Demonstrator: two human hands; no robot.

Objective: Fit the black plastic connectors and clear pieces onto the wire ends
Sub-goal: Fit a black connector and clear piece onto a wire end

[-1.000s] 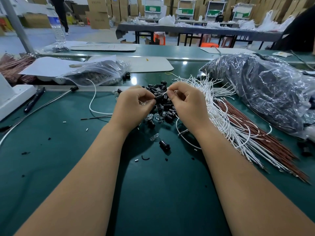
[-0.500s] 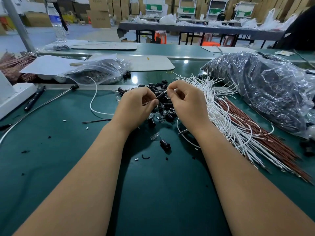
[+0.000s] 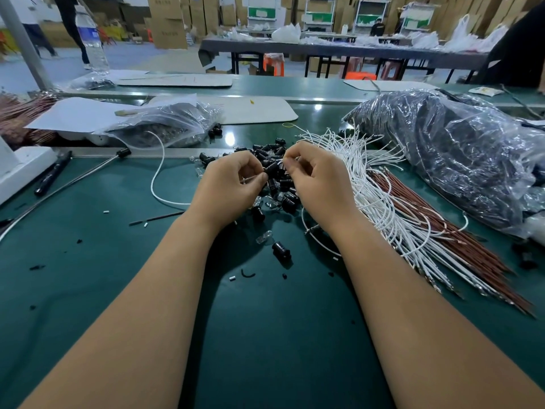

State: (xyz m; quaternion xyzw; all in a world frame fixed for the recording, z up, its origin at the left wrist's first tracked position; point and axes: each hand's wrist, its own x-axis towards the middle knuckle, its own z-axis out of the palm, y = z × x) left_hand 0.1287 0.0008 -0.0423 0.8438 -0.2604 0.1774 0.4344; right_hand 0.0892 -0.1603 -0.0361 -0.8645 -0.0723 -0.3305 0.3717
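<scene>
A small black cylindrical plastic connector (image 3: 272,169) is pinched between the fingertips of the left hand (image 3: 228,188) and the right hand (image 3: 317,184); the fingers of both hands are curled inward and pressed close at the tips, directly above the loose heap of black plastic connectors (image 3: 278,190) on the green bench mat (image 3: 88,261). A thin white wire (image 3: 157,172) is looped from the left hand across the mat; whether its end is seated in the connector cannot be told, as the joint is hidden by the fingertips. Small clear plastic pieces (image 3: 264,238) are scattered at the near edge of the heap. Misalignment is judged the main risk; a tilted wire end may bend instead of entering. A slipped pinch may drop the part into the heap. The bundle of white wires (image 3: 374,196) lies just beside the right hand; snagging by the wrist is possible.
</scene>
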